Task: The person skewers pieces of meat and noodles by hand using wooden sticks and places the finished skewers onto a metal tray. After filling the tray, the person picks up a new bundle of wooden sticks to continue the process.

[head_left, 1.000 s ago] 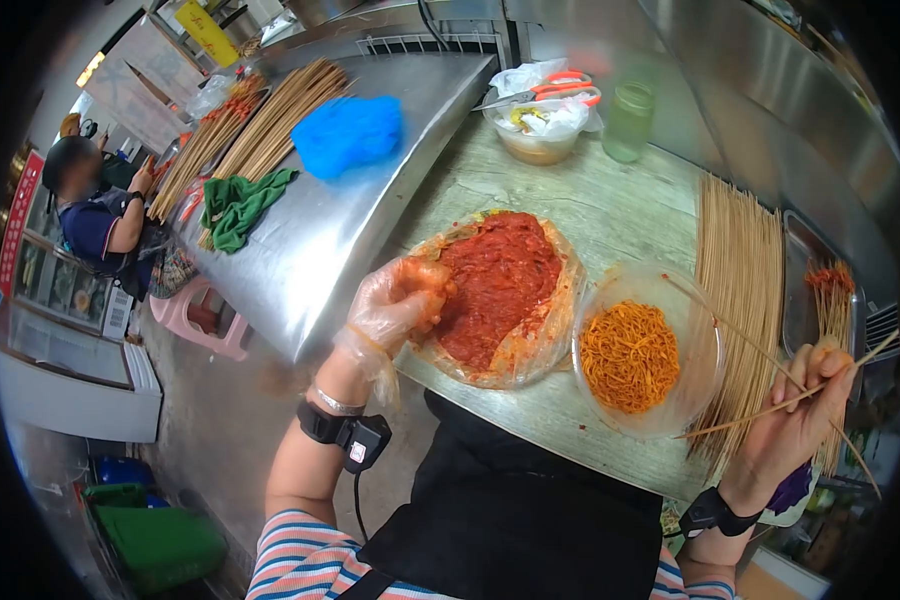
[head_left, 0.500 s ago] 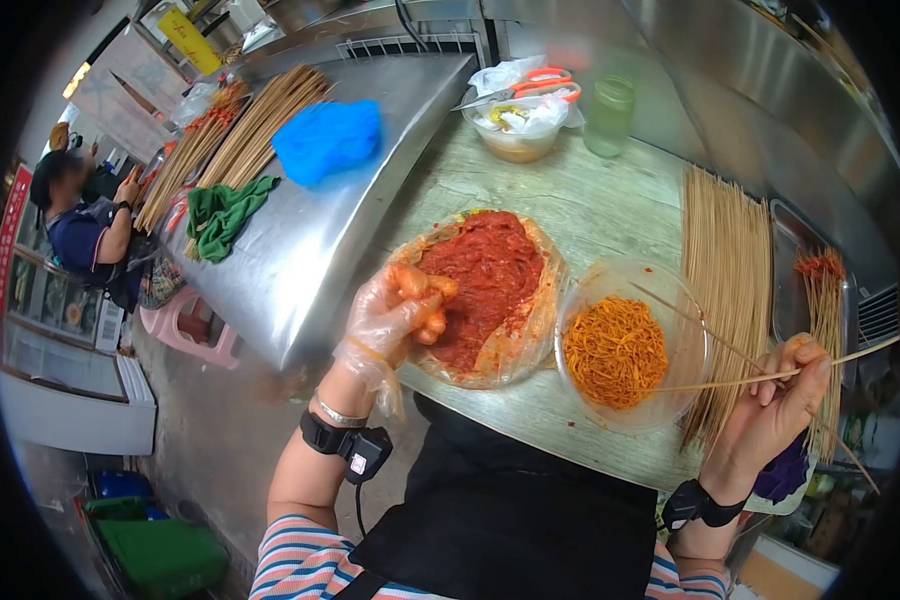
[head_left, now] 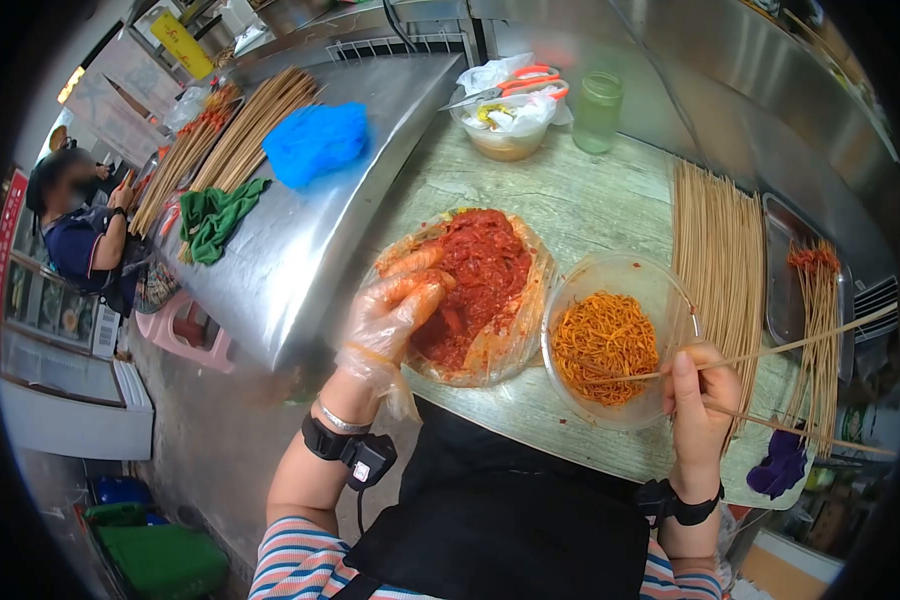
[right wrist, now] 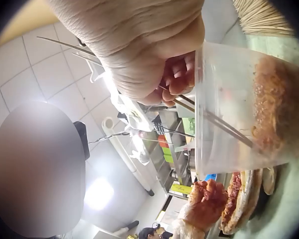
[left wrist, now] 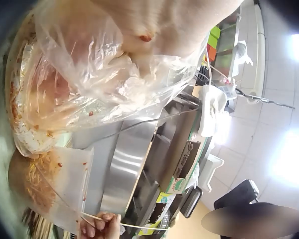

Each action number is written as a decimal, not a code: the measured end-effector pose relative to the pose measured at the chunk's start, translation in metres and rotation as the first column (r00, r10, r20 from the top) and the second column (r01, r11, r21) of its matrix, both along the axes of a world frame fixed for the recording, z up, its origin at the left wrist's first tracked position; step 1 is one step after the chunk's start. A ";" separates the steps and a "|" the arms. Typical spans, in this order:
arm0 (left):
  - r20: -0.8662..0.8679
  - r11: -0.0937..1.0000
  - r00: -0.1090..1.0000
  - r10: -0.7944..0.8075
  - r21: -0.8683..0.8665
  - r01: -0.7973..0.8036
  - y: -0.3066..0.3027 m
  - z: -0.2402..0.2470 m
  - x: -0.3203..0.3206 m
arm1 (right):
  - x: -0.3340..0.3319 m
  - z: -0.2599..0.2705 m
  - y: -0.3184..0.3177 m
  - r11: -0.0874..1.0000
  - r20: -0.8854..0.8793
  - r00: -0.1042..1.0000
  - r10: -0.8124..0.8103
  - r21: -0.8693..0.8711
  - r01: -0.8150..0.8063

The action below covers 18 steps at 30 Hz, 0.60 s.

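My left hand, in a clear plastic glove smeared orange-red, reaches over the left side of a plastic-lined bowl. Its curled fingers hold some of the coarse red minced paste that fills this bowl; the fingertips are partly hidden in it. In the right wrist view the same hand is coated in red bits. My bare right hand pinches two thin bamboo skewers at the right rim of a clear plastic tub. Their tips reach down into the orange shreds lying in the tub.
Bare skewers lie in a wide row right of the tub. Beyond them, a metal tray bears red-tipped skewers. Scissors top a filled bowl beside a green glass. A blue bag lies on the steel counter.
My right hand has come left to the tub, its skewers swinging from crossed to pointing into the orange shreds. The left hand has lowered slightly into the red paste.
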State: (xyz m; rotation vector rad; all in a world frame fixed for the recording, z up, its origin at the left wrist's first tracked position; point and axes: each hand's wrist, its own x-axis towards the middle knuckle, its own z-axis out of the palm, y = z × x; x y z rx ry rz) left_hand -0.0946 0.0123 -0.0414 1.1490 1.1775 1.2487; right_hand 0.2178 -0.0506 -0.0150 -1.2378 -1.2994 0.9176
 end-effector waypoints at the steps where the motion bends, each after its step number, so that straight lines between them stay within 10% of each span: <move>1: 0.028 0.998 0.999 -0.022 -0.054 0.023 0.000 0.000 -0.001 | 0.001 0.001 0.000 1.000 0.019 1.000 0.021 -0.017 -0.021; 6: 0.388 0.990 0.921 0.036 -0.141 0.021 0.001 -0.003 0.015 | -0.002 0.004 0.002 0.999 0.005 0.999 0.053 -0.010 -0.053; 14: 0.211 0.990 0.973 -0.096 -0.080 0.115 -0.008 -0.007 0.023 | 0.004 0.008 -0.002 0.981 0.042 0.983 0.177 -0.088 -0.173; 18: 0.222 0.989 0.970 -0.094 -0.095 0.117 -0.010 -0.006 0.029 | 0.004 0.023 -0.007 0.990 -0.205 0.978 0.039 -0.124 -0.066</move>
